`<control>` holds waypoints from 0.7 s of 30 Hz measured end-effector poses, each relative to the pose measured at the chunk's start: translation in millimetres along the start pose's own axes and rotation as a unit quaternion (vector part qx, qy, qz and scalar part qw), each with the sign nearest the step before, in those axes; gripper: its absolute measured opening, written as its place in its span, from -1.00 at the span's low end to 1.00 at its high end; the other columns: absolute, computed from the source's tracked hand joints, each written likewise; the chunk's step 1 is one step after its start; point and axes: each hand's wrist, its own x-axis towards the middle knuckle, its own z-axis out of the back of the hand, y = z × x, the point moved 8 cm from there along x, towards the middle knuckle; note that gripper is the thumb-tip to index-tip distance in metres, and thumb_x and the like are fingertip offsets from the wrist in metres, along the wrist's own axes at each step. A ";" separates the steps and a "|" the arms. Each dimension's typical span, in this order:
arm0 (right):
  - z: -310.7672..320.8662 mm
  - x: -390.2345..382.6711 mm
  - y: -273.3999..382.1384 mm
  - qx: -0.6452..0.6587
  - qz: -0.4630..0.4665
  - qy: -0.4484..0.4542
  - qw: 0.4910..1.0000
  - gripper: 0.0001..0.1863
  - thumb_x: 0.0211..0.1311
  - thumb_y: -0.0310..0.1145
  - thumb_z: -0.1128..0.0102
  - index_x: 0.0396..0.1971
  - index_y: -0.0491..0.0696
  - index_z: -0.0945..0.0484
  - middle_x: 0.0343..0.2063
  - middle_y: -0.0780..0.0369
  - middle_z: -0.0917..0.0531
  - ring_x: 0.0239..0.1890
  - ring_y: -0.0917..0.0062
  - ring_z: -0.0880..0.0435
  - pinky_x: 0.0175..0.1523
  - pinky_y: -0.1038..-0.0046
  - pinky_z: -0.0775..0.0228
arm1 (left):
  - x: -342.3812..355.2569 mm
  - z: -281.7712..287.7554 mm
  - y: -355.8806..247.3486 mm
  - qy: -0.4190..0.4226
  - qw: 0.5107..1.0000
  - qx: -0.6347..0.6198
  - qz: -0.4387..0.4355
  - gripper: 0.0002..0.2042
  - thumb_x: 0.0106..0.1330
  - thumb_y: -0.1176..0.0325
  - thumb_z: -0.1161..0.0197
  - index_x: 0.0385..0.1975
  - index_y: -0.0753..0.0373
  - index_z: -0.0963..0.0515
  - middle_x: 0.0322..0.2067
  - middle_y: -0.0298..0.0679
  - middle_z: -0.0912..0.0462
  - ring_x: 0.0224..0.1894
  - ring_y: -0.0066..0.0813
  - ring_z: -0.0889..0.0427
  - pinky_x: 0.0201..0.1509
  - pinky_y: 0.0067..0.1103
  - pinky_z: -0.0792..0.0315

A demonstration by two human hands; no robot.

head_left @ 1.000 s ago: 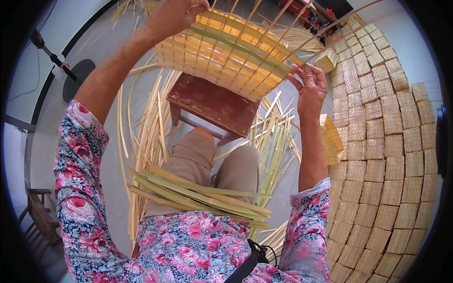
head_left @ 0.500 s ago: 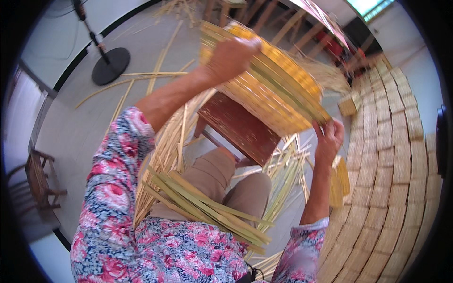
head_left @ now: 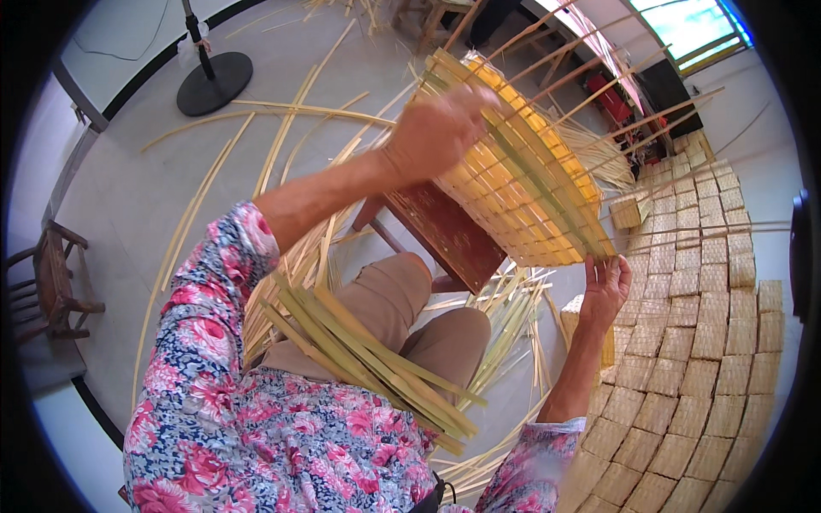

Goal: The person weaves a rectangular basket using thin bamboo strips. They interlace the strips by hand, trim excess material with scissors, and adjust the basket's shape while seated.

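Observation:
A half-woven yellow bamboo basket [head_left: 513, 201] is tilted on its side at the edge of a worn red-brown wooden stool [head_left: 449, 239]. Thin bare stakes [head_left: 590, 73] stick out from its open side toward the upper right. A flat greenish bamboo strip [head_left: 539, 175] lies along the basket between the stakes. My right hand [head_left: 607, 286] pinches the strip's lower end at the basket's near corner. Over the far left part of the basket is my left hand [head_left: 445, 128], its fingers curled and smeared by motion; whether they grip anything is unclear. Several loose green strips [head_left: 368, 359] lie across my lap.
Long pale strips [head_left: 282, 154] are strewn over the floor left of the stool, more lying beneath it. Stacked woven blocks [head_left: 684, 342] fill the right side. A black round stand base [head_left: 214, 84] stands at upper left, a wooden chair [head_left: 60, 274] at far left.
The stakes, folded or blurred before, now show spread outward to the upper right. My left hand has moved right and slightly down; my right hand has shifted down with the basket corner.

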 end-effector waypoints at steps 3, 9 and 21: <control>-5.7 1.4 0.1 -0.011 0.000 -0.002 1.000 -0.87 0.44 -0.38 -0.10 -0.11 -0.05 -0.42 -0.17 0.20 -0.62 -0.12 0.45 -0.65 0.03 0.30 -0.63 | 31.3 17.4 27.1 0.015 0.997 0.078 -0.007 -0.83 0.30 0.39 -0.24 -0.13 0.11 -0.55 -0.44 -0.11 -0.64 -0.47 -0.13 -0.65 -0.42 -0.38 -0.51; 7.5 4.2 -0.8 -0.002 0.008 0.007 1.000 -0.87 0.41 -0.41 -0.11 -0.11 -0.06 -0.46 -0.13 0.18 -0.63 -0.08 0.41 -0.64 0.11 0.22 -0.59 | 65.3 -10.1 24.2 0.156 0.973 0.132 -0.105 -0.82 0.34 0.27 -0.08 -0.25 0.20 -0.56 -0.53 0.01 -0.61 -0.43 0.02 -0.65 -0.42 -0.20 -0.47; 2.4 -16.5 14.3 -0.027 0.034 -0.040 0.998 -0.86 0.45 -0.39 -0.07 -0.09 -0.06 -0.46 -0.14 0.18 -0.63 -0.09 0.41 -0.63 0.08 0.22 -0.59 | 39.4 -19.5 51.8 0.101 0.993 0.048 -0.042 -0.87 0.36 0.30 -0.16 -0.26 0.18 -0.57 -0.51 -0.03 -0.60 -0.47 -0.02 -0.63 -0.43 -0.30 -0.47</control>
